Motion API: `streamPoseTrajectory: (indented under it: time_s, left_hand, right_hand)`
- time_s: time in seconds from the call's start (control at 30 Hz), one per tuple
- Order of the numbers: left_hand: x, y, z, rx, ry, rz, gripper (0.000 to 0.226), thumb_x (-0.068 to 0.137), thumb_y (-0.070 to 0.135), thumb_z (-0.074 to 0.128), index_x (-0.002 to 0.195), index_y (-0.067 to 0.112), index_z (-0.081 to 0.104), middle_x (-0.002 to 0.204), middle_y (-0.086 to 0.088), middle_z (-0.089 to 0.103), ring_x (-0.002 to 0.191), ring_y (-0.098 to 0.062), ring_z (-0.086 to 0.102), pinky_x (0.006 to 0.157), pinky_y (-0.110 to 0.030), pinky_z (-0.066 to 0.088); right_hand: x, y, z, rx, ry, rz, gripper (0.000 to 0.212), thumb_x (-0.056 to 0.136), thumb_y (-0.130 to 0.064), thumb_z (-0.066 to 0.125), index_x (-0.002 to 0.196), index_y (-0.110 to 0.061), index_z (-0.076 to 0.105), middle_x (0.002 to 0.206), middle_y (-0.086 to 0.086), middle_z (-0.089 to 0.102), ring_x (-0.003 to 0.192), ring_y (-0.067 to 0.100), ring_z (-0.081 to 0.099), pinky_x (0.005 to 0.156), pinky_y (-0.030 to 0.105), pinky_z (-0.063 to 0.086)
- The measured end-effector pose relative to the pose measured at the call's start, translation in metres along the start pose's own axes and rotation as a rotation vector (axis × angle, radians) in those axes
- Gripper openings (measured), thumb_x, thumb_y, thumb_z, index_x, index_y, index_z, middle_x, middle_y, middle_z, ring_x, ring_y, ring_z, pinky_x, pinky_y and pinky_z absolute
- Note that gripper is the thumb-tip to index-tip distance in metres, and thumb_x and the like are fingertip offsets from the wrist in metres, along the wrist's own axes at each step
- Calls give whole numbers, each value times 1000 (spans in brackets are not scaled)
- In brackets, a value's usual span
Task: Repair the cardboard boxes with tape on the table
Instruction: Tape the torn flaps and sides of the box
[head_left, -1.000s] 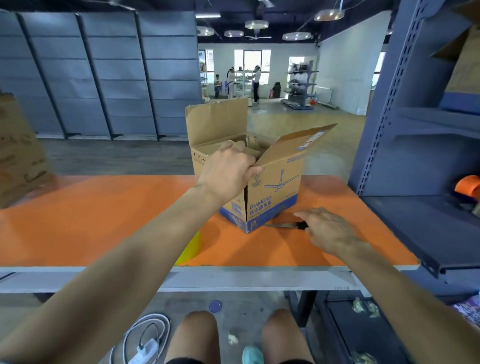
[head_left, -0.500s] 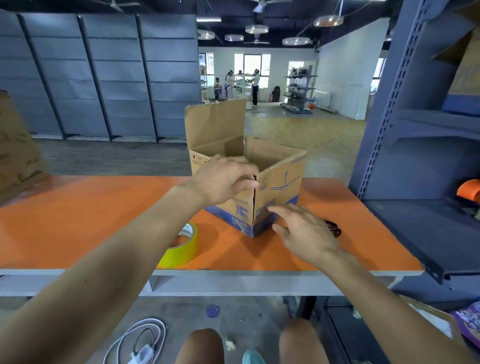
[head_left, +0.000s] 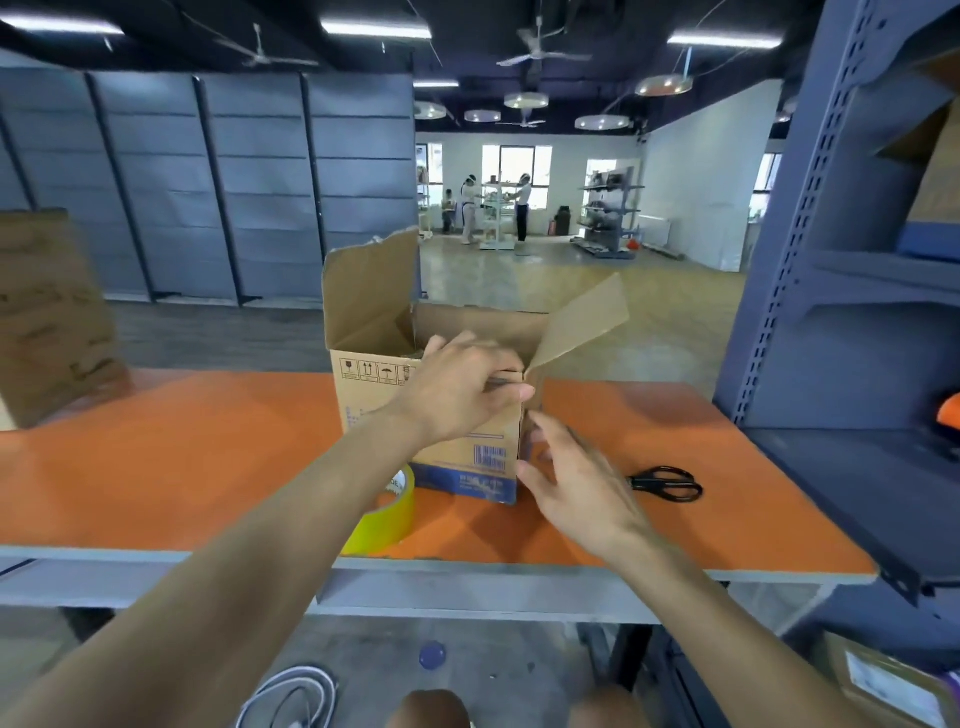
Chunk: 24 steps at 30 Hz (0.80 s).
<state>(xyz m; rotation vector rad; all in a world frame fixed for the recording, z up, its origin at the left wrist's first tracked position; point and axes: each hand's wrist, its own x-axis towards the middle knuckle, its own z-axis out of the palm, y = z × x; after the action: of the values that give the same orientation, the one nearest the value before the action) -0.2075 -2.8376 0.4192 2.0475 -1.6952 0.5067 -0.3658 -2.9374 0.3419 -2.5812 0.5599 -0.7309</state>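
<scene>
An open cardboard box (head_left: 371, 384) with blue print stands on the orange table (head_left: 156, 457), its flaps up. My left hand (head_left: 462, 384) grips the box's near top edge at the corner, fingers curled over the rim. Beside the box's near right corner my right hand (head_left: 576, 483) is spread with straight fingers, its fingertips at the corner edge. A roll of yellow tape (head_left: 387, 512) lies near the table's front edge, partly hidden by my left forearm. Black scissors (head_left: 667, 483) lie on the table right of my right hand.
A flat cardboard sheet (head_left: 52, 312) leans at the table's far left. Grey metal shelving (head_left: 852, 312) stands close on the right with an orange object (head_left: 949, 410) on it. Another box (head_left: 883, 686) sits on the floor at lower right. Cables (head_left: 291, 696) lie on the floor.
The box has been turned on the table, showing a different face. My right hand left the scissors and moved to the box's corner. My left hand kept its hold on the rim.
</scene>
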Motion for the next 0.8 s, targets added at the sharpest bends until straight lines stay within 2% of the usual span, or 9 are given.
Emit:
streamPoseTrajectory:
  time_s: [0.17,0.3,0.5,0.6,0.7,0.77,0.8]
  left_hand:
    - [2,0,12,39,43,-8,33,97,59,53,94,27,59,89,12,58,99,-15,48,90,-40,29]
    - [-2,2,18,82,128,12,27,99,56,52,86,33,46,83,14,48,96,-21,54,82,-39,24]
    - [-1,3,21,76,178,31,26,99,53,45,83,33,45,82,12,53,92,-21,53,77,-35,17]
    - [0,3,22,70,213,20,29,98,53,42,85,29,53,83,11,58,91,-19,52,78,-35,17]
    - [2,2,18,-43,302,-38,28,99,48,48,84,26,60,82,9,60,90,-15,48,80,-36,20]
    - [7,2,8,-159,367,-115,30,99,48,49,79,26,58,75,10,55,87,-13,45,83,-37,23]
    - [9,0,2,-229,396,-159,31,99,48,50,75,28,53,70,12,50,84,-11,43,84,-38,23]
  right_hand:
    - [-3,15,17,36,-5,35,64,100,-37,56,155,-32,25,141,-9,55,125,16,55,99,37,48]
    - [-7,22,33,110,-14,58,69,98,-33,61,156,-34,24,140,-5,54,121,18,56,100,42,50]
    - [-12,34,44,110,2,76,62,99,-30,60,154,-34,31,133,-7,56,117,13,56,98,38,50]
    - [-13,34,45,126,10,58,59,100,-33,59,153,-33,33,133,-9,57,112,8,56,96,34,50]
    - [-11,28,40,209,50,62,60,101,-40,55,155,-35,29,140,-9,52,99,0,59,92,30,51]
    - [-7,22,34,262,124,53,59,102,-41,52,155,-39,27,141,-6,50,97,-1,61,91,29,50]
    - [-4,19,29,285,167,48,59,102,-41,51,155,-42,26,142,-5,51,100,3,63,91,31,50]
